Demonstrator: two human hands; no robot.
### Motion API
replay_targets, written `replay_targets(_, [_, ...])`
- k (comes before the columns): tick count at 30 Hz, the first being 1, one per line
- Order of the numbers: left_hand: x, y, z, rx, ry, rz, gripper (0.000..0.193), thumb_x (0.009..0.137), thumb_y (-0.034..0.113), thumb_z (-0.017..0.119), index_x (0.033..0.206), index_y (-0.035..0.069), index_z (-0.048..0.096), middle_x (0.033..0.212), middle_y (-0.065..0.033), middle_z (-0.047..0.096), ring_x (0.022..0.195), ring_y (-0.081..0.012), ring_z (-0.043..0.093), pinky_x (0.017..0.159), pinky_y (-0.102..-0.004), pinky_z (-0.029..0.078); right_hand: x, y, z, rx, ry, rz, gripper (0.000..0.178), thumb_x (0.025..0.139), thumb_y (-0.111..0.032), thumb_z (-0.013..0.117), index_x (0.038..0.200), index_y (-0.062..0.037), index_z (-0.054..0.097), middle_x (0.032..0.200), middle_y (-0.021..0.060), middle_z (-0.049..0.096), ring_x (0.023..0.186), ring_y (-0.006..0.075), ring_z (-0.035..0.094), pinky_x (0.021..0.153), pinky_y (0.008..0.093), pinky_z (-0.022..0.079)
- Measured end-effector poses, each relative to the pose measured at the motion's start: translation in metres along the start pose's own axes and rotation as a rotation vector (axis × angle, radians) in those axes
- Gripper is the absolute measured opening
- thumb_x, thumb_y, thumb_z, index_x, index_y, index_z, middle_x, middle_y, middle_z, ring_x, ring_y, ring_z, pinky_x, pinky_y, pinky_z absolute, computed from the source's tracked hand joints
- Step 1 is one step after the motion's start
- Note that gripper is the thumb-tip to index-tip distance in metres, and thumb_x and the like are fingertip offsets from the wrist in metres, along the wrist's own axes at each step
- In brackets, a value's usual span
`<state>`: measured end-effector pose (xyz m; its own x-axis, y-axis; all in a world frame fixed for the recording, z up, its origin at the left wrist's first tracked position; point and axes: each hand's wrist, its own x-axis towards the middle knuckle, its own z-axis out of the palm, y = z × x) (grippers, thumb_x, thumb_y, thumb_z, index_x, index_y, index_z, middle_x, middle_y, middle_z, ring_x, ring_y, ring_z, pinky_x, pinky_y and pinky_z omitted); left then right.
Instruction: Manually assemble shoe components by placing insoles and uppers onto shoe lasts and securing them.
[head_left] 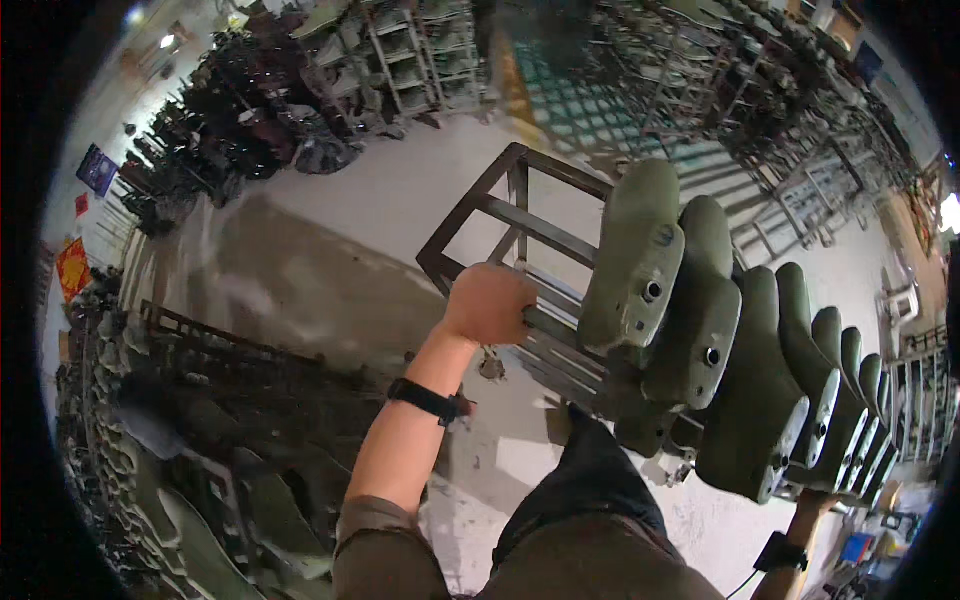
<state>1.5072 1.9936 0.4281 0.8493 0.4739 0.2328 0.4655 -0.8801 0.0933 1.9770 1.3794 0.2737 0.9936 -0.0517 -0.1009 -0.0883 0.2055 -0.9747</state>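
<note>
A dark metal rack (540,230) stands in front of me and runs off to the right. My left hand (490,303) is closed around one of its bars, near the left end. On the rack sits a row of olive-green boot-shaped forms (635,255), soles or flat ends facing me, with round dark holes in them. Far to the right, my right hand (818,500) reaches to the rack under the farther green forms (850,440). Its fingers are mostly hidden there, so their grip does not show. Black bands circle both wrists.
To the left stands another dark rack (250,350), with more green forms (190,510) lower down. Shelving racks (425,60) line the back. A teal grid panel (570,95) lies beyond the rack. Blue items (858,547) sit at the lower right.
</note>
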Motion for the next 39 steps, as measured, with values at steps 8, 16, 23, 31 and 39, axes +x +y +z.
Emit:
replay_targets(8, [0.027,-0.197,-0.025,0.087,-0.197,-0.274,0.022,0.054,0.024,0.068,0.075,0.019,0.068,0.075,-0.0057,0.064,0.076,-0.0273,0.062,0.067,-0.0386,0.049,-0.001,0.023,0.281,0.081,-0.163,0.075,0.04,0.083,-0.017,0.054,0.12,-0.0002,0.052,0.115,0.0141,0.058,0.107,0.0255,0.053,0.094,0.0368,0.041])
replay_targets(16, [0.036,-0.405,-0.046,0.084,-0.109,-0.244,0.021,0.057,0.023,0.066,0.076,0.014,0.067,0.073,-0.0061,0.065,0.076,-0.0266,0.063,0.067,-0.0393,0.05,-0.009,0.074,0.465,0.107,-0.208,0.183,0.041,0.083,-0.019,0.054,0.12,-0.0003,0.053,0.116,0.014,0.058,0.108,0.0254,0.053,0.095,0.037,0.041])
replay_targets(23, [0.008,-0.606,-0.055,0.084,-0.029,-0.324,0.02,0.051,0.022,0.063,0.069,0.014,0.067,0.068,-0.0053,0.062,0.074,-0.0253,0.061,0.068,-0.0374,0.047,-0.122,0.152,0.668,0.101,-0.215,0.349,0.042,0.081,-0.021,0.057,0.118,-0.0018,0.054,0.112,0.0115,0.06,0.107,0.0231,0.054,0.095,0.0401,0.043])
replay_targets(31, [-0.05,-0.845,-0.065,0.065,0.043,-0.431,0.018,0.053,0.021,0.066,0.069,0.012,0.065,0.072,-0.0055,0.06,0.08,-0.0248,0.06,0.073,-0.0374,0.045,-0.254,0.267,0.91,-0.065,-0.398,0.281,0.041,0.082,-0.024,0.056,0.116,-0.0021,0.055,0.11,0.011,0.061,0.105,0.0247,0.055,0.093,0.0406,0.044])
replay_targets(39, [-0.176,-1.068,-0.144,0.135,0.31,-0.716,0.022,0.054,0.017,0.07,0.073,0.01,0.061,0.082,-0.0072,0.056,0.093,-0.027,0.052,0.098,-0.0418,0.034,-0.522,0.265,1.164,-0.097,-0.539,0.211,0.038,0.084,-0.025,0.052,0.114,-0.0014,0.056,0.105,0.0118,0.062,0.096,0.0256,0.057,0.084,0.0405,0.047])
